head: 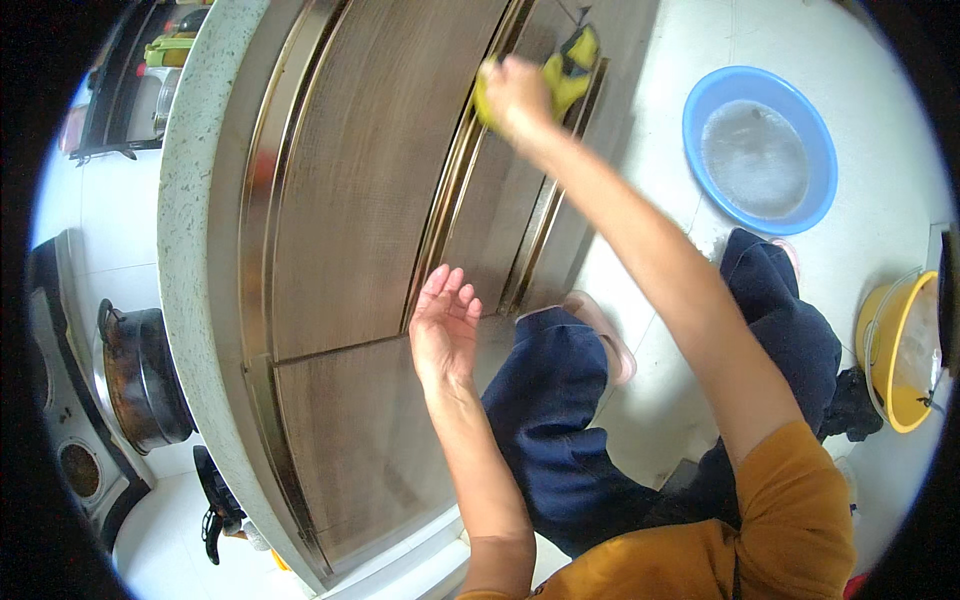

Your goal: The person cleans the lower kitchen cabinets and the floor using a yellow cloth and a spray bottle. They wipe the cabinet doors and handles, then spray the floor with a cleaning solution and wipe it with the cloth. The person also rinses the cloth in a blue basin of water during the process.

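Note:
My right hand is closed on a yellow cloth with dark patches, pressed against the brown wood-grain cabinet front. It lies over a shiny gold-toned metal trim strip running between two panels. The hand is slightly blurred, and part of the cloth is hidden under it. Lower down, my left hand holds nothing. Its palm is turned up with the fingers loosely bent, close to the cabinet front near the seam between panels.
On the pale floor stands a blue basin of cloudy water. A yellow bucket is at the right. Above the cabinet runs a speckled countertop; beyond it are a dark pot, a gas stove and a rack with bottles.

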Demonstrator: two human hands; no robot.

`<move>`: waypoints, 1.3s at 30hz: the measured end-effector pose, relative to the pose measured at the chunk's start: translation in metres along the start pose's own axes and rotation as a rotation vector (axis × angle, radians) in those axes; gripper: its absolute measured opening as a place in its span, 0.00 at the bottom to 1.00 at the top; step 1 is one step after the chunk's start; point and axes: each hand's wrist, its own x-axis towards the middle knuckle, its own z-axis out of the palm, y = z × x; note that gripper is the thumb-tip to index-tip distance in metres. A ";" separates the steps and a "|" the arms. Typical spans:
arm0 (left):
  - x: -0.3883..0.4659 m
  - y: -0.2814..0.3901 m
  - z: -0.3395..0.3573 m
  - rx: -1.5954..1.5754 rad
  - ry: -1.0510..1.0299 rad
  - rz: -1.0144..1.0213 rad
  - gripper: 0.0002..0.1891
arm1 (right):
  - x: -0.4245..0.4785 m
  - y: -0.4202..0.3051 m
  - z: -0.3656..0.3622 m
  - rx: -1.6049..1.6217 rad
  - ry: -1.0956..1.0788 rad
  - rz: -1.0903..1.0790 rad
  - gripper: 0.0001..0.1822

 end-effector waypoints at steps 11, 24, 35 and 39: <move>-0.014 -0.007 -0.001 0.044 0.117 0.147 0.16 | -0.149 0.003 0.003 0.170 -0.348 0.125 0.15; -0.030 -0.036 0.058 0.119 -0.586 0.088 0.22 | -0.121 -0.073 -0.048 1.018 -0.258 0.169 0.09; -0.008 0.017 0.101 -0.112 -0.607 0.174 0.17 | -0.047 -0.137 -0.012 0.648 -0.213 -0.404 0.13; -0.006 0.024 0.084 -0.258 -0.569 0.194 0.17 | -0.080 -0.168 -0.001 0.569 -0.575 -0.083 0.13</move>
